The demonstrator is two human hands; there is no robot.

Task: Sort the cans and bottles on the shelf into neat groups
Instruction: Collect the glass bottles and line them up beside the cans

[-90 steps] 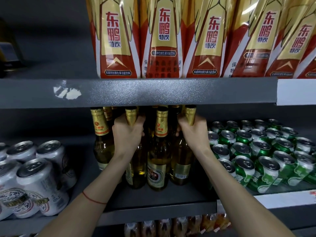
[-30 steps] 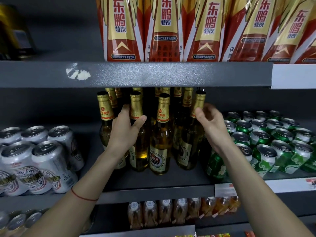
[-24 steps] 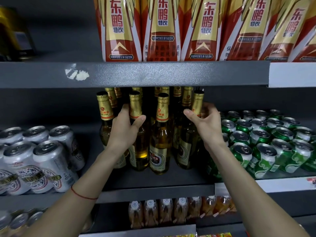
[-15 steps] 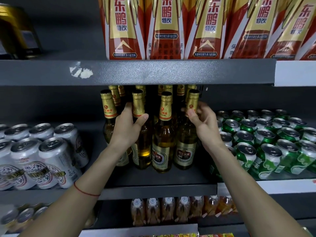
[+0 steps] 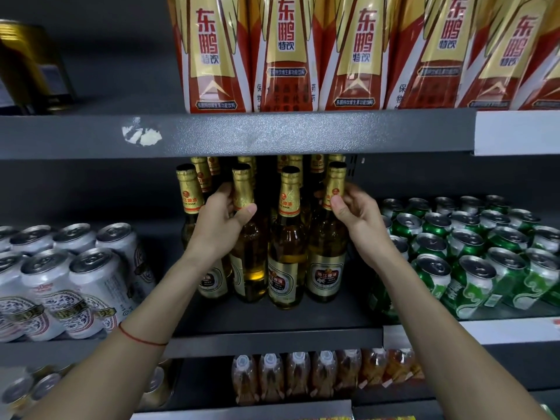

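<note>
Since half a second ago the rightmost front bottle (image 5: 328, 237) is standing straighter, its label now squarely facing out. The right hand (image 5: 360, 219) is pinching its gold-foiled neck between thumb and fingers, seemingly to square it with the row. The left hand (image 5: 222, 227) is curling round the neck of the second bottle (image 5: 247, 237), thumb across the foil, likely steadying it. Both are standing on the middle shelf (image 5: 272, 316) among amber glass bottles, smooth and narrow-necked. White cans (image 5: 75, 277) are crowding the left, green cans (image 5: 472, 253) the right, all ribbed aluminium tops. Glossy red-and-gold bottles (image 5: 357, 56) are lining the shelf above.
</note>
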